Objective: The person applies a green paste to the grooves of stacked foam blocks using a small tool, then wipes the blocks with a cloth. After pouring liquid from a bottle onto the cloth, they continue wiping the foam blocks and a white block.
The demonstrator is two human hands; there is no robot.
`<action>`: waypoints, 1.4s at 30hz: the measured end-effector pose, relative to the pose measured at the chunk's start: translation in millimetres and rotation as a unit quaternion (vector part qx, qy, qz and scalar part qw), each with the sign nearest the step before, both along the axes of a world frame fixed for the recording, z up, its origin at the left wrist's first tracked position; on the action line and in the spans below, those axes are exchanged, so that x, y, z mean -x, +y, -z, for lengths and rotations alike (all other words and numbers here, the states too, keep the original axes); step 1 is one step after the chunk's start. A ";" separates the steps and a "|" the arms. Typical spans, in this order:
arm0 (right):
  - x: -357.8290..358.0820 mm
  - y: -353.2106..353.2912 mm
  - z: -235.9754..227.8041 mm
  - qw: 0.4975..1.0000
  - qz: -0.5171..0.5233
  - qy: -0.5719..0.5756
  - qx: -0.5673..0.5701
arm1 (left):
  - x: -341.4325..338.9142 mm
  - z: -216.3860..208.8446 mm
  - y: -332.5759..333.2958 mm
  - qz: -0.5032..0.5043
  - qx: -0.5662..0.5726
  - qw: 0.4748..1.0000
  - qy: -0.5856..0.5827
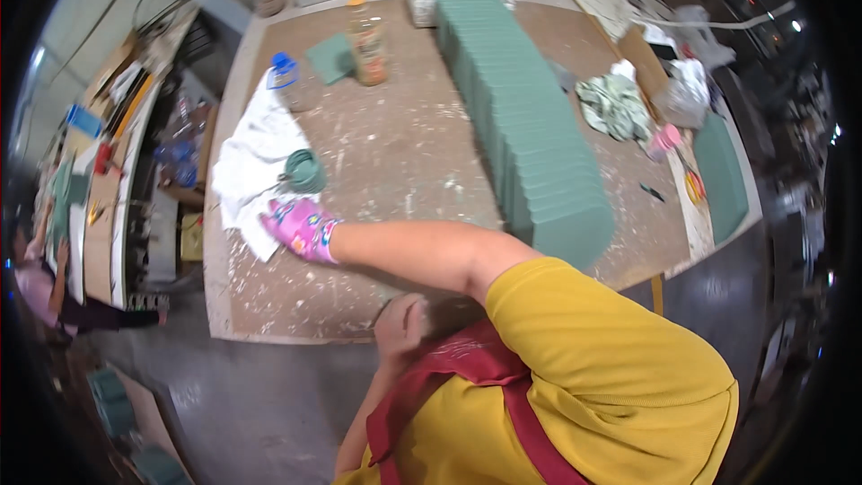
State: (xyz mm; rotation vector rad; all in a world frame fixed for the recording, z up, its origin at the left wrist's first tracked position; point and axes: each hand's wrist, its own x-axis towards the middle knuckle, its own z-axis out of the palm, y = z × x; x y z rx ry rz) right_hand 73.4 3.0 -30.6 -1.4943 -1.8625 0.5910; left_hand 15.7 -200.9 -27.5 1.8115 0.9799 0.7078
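My right hand [303, 229], in a pink flowered glove, reaches across to the table's left side. Its fingers are bunched on the edge of a white cloth [247, 162]. Just beyond them sits a small round green piece [304, 171], apparently a cup or roll. My left hand [400, 327] is bare and curled at the table's near edge, close to my red apron [476, 355]; what it holds, if anything, is hidden. Right of my right forearm, a long overlapping row of green slabs [530, 117] with angled ends runs away from me.
A bottle with an orange cap [366, 45] stands beside a flat green piece [330, 59]. A clear blue-topped bottle [289, 81] is by the cloth. A crumpled greenish rag [615, 103] and pink cup [664, 139] lie right. At far left is another person [49, 283].
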 end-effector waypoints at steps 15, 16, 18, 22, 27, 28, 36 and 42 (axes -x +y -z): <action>-555.0 -275.2 -76.1 0.837 0.468 -0.282 -0.028 | -150.7 -9.1 -40.2 0.097 0.038 0.993 0.055; -560.8 -275.8 -65.8 0.828 0.477 -0.294 -0.017 | -159.5 -11.3 -45.5 0.080 0.042 0.993 0.071; -571.7 -271.1 -48.2 0.807 0.461 -0.362 0.076 | -177.0 -17.7 -54.1 0.034 -0.007 0.997 0.067; -568.7 -258.2 -21.7 0.807 0.394 -0.418 0.135 | -205.5 -26.8 -59.0 -0.022 0.039 0.999 0.013; -581.9 -272.3 -48.9 0.844 0.384 -0.358 -0.110 | -210.4 -31.4 -60.8 -0.022 0.104 0.994 0.004; -570.1 -278.2 -68.6 0.862 0.372 -0.266 -0.221 | -208.1 -32.9 -60.9 -0.023 0.120 0.992 0.002; -466.7 -387.2 -60.1 0.912 0.322 0.251 -0.029 | -207.4 -31.9 -48.3 0.025 0.158 0.986 -0.045; -424.2 -405.4 1.8 0.944 0.268 -0.192 -0.002 | -213.6 -27.4 -47.5 0.064 0.240 0.959 -0.138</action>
